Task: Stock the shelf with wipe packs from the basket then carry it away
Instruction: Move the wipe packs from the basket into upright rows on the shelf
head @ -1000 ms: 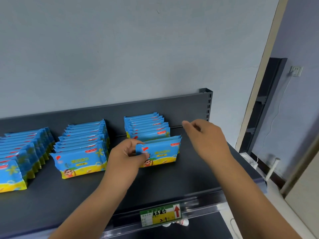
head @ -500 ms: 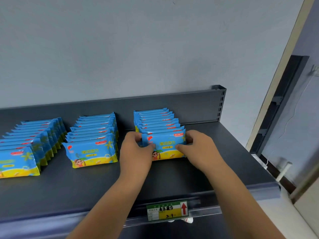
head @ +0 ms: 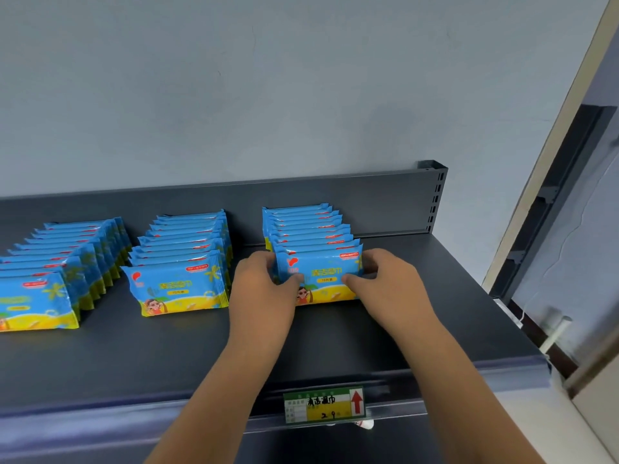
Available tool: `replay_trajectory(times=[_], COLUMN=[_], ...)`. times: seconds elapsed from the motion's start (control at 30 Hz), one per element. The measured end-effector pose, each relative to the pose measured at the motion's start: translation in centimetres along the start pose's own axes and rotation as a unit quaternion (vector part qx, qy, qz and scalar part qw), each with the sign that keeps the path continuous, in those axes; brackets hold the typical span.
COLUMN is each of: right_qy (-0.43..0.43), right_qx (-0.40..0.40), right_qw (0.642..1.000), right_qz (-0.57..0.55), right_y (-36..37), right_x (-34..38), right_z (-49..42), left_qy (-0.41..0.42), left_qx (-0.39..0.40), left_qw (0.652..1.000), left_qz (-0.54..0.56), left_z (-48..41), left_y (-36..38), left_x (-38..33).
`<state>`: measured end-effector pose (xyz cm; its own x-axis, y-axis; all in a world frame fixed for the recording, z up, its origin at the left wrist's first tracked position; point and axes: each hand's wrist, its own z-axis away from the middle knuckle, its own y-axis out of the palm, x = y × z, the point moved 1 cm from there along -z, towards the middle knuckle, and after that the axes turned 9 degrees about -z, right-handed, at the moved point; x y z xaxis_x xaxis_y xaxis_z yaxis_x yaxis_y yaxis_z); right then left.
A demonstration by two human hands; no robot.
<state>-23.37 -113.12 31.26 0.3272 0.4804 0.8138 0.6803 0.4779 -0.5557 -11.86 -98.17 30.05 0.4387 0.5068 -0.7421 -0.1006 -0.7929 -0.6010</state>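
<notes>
Blue-and-yellow front wipe pack (head: 321, 277) stands upright at the near end of the right-hand row (head: 306, 229) on the dark grey shelf (head: 435, 306). Left hand (head: 264, 289) pinches its left edge, thumb on the face; right hand (head: 388, 289) pinches the right edge likewise. Both hands closed on the same pack. Middle row (head: 182, 259) just left, apart from the left hand. Far-left row (head: 57, 272) runs out of view. Price tag (head: 323, 405) with red arrow on the near shelf lip.
</notes>
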Motion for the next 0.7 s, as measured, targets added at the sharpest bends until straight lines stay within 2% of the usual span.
replay_trajectory(times=[0.17, 0.27, 0.33, 0.5, 0.7], right_qy=[0.002, -0.048, -0.104, -0.253, -0.35], right_qx=[-0.03, -0.092, -0.102, -0.004, 0.119], right_qw=[0.999, 0.994, 0.989, 0.964, 0.927], right_qz=[0.019, 0.023, 0.039, 0.084, 0.06], right_y=[0.0, -0.5, -0.3, 3.1, 10.0], right_x=[0.0, 0.6, 1.3, 3.8, 7.6], right_z=[0.8, 2.1, 3.0, 4.8, 7.7], left_qy=[0.113, 0.157, 0.164, 0.115, 0.026], left_qx=[-0.027, -0.042, -0.05, -0.071, -0.141], left_qw=[0.981, 0.964, 0.954, 0.94, 0.93], left_qz=[-0.156, -0.209, -0.246, -0.312, -0.339], left_z=[1.4, 2.4, 2.9, 4.1, 7.4], left_y=[-1.6, -2.6, -3.5, -7.0, -13.7], left_x=[-0.7, 0.3, 1.5, 4.4, 9.2])
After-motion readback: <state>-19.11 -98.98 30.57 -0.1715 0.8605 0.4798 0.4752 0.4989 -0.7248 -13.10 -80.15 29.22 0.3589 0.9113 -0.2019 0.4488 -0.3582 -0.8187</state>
